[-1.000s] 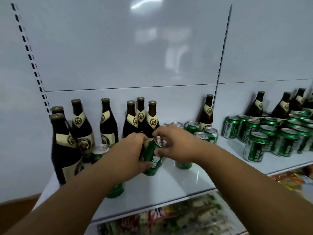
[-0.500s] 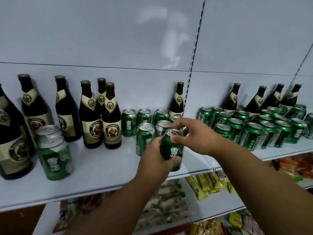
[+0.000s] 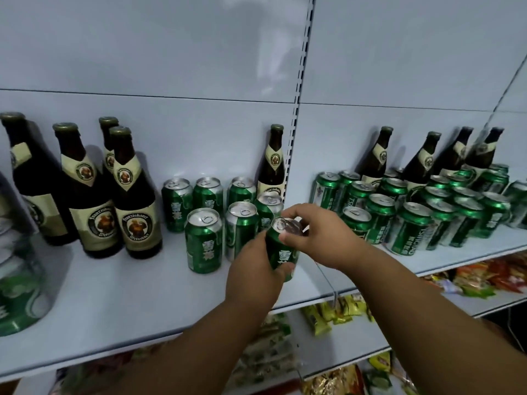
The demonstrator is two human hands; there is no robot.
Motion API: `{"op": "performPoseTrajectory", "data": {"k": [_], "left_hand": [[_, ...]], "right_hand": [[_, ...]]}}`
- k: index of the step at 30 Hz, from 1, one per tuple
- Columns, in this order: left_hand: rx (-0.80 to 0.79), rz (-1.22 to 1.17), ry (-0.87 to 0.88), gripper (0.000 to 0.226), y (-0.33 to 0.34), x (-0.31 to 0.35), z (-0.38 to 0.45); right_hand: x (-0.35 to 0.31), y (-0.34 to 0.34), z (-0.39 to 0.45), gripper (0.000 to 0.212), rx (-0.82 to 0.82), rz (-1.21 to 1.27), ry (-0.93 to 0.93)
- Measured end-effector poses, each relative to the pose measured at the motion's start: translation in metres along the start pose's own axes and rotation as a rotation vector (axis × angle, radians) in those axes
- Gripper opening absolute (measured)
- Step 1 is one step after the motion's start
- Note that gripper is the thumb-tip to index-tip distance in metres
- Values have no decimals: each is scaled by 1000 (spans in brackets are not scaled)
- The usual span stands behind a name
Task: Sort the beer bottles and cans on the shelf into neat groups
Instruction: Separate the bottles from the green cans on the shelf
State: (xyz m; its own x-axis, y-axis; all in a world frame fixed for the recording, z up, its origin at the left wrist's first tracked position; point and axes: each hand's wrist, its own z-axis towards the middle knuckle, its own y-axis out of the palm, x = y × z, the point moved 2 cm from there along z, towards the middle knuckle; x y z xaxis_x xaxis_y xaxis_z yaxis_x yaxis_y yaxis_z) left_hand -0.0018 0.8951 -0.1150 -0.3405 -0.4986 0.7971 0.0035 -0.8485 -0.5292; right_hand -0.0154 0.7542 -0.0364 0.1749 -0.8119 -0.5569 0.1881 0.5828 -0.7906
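A green beer can (image 3: 281, 253) is held upright just above the white shelf (image 3: 142, 292). My left hand (image 3: 253, 276) grips its side from the left and my right hand (image 3: 316, 236) pinches its silver top. Directly behind it stands a cluster of several green cans (image 3: 204, 240). Several brown bottles (image 3: 134, 195) stand to the left, and a single brown bottle (image 3: 272, 169) is at the back by the shelf upright. Another big group of green cans (image 3: 410, 223) with brown bottles (image 3: 376, 158) behind fills the right shelf section.
A blurred green can (image 3: 17, 297) stands very near at the left edge. Slotted uprights (image 3: 299, 89) divide the back panel. Snack packets (image 3: 333, 312) lie on the lower shelf beneath. A bare stretch of shelf lies in front of the left bottles.
My view has swung right and both hands carried the green can to the right, from the left bottles to the front of the middle can cluster.
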Motion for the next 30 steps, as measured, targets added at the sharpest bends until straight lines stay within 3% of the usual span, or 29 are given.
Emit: {"op": "performPoseTrajectory", "data": {"k": [5, 10, 19, 22, 25, 30], "left_hand": [[94, 2, -48, 54, 11, 3, 0], [296, 81, -66, 51, -9, -6, -32], [598, 293, -246, 38, -140, -56, -114], [690, 272, -310, 33, -188, -78, -130], [705, 218, -375, 30, -227, -102, -138], [581, 120, -411, 63, -265, -144, -126]], "right_hand": [[9, 5, 4, 35, 34, -138, -124], [-11, 14, 11, 37, 121, -148, -311], [-127, 106, 5, 28, -108, 126, -642], [-173, 140, 4, 36, -170, 186, -643], [-218, 174, 14, 45, -113, 227, -580], [-270, 223, 30, 67, -119, 226, -442]]}}
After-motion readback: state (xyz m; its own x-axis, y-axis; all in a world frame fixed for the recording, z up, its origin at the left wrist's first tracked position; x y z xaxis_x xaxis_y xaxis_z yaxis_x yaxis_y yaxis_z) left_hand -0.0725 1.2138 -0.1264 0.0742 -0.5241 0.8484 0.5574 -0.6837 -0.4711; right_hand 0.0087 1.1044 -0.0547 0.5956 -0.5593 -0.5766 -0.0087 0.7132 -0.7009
